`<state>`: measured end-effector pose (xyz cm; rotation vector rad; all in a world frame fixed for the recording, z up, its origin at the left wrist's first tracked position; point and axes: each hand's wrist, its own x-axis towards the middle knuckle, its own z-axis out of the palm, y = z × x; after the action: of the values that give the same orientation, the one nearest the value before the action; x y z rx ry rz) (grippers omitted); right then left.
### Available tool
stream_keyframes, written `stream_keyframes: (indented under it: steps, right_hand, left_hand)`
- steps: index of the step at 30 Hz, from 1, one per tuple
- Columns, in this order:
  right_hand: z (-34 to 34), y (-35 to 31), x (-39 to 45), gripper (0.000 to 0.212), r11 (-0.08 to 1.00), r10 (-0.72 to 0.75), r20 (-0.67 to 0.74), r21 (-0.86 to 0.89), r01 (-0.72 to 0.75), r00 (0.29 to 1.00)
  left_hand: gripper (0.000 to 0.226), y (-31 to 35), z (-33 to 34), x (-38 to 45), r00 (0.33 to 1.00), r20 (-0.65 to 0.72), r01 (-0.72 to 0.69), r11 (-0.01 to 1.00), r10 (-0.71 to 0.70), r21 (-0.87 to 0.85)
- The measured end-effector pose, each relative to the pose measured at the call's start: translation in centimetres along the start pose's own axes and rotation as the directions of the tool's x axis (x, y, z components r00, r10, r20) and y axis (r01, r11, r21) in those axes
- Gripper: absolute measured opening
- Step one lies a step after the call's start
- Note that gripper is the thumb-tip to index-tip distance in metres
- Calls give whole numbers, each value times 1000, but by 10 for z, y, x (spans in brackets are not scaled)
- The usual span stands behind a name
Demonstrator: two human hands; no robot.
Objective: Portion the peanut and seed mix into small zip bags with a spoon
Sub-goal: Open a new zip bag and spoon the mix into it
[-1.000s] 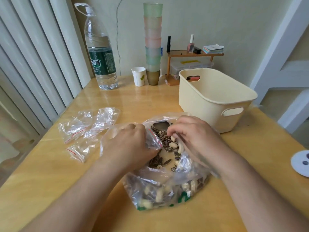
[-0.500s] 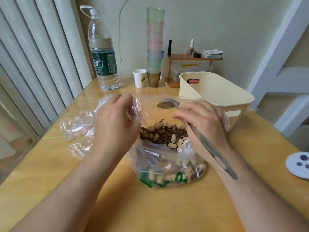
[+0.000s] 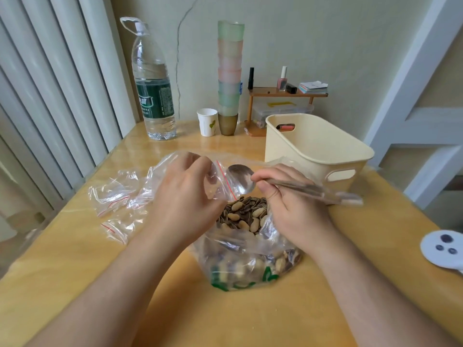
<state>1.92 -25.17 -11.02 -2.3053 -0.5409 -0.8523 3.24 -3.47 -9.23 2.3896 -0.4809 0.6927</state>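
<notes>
From the head camera, a yellow wooden counter [image 3: 75, 259] fills the lower part of the view. Near its middle sits a large clear bag [image 3: 246, 261] with green print, its mouth open upward, heaped with the peanut and seed mix [image 3: 244, 214].

The left hand [image 3: 184, 204] hovers just above and left of that open mouth. Its fingers [image 3: 200, 162] are pinched closed on a small zip bag [image 3: 223, 181], a clear one with a red seal line, which hangs from the grip over the edge of the mix.

The right hand [image 3: 290, 204] is on the other side of the big bag's mouth. Its fingers are closed around the handle of a metal spoon [image 3: 241, 177], close behind the bowl. The bowl points left, looks empty, and lies right against the small zip bag held by the left hand; whether it sits inside the bag's opening I cannot tell. The handle runs out to the right, blurred.

On the counter to the left lies a loose pile of spare zip bags [image 3: 117, 199], flat and empty. A cream plastic bin [image 3: 315, 151] stands behind the right hand. Along the back edge are a large water bottle [image 3: 154, 96], a white paper cup [image 3: 207, 122] and a tall stack of pastel cups [image 3: 229, 78], with a small wooden shelf [image 3: 285, 92] beside them.
</notes>
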Motion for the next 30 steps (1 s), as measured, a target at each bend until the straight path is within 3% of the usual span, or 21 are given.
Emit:
stream_keyframes:
  steps: [3, 5, 7, 10, 14, 21, 30]
  right_hand:
    - [1, -3, 3, 22, 998, 13, -29, 59, -11, 999]
    - [2, -2, 3, 19, 996, 47, -30, 82, -44, 998]
    - [3, -1, 1, 16, 990, 87, -22, 112, -84, 996]
    - [4, 2, 1, 16, 981, 129, -59, 157, -118, 990]
    - [2, 6, -1, 21, 965, 189, -43, 195, -177, 981]
    - [-2, 3, -2, 23, 971, 160, 12, 175, -160, 987]
    - [-5, -8, -2, 19, 963, 154, 74, 210, -166, 985]
  left_hand:
    - [25, 5, -3, 0, 968, -106, -234, 971, 229, -42]
    - [21, 10, -6, -2, 973, -89, -224, 961, 212, -162]
    - [23, 10, -6, -3, 992, 24, -111, 963, 120, -248]
    - [47, 2, -2, -2, 969, 249, 43, 983, 2, -178]
    - [81, -8, 1, -4, 901, 433, 4, 995, 40, -101]
    - [91, -14, 5, -2, 925, 332, -161, 982, 185, -99]
    - [85, -14, 7, -1, 952, 226, -185, 977, 206, -109]
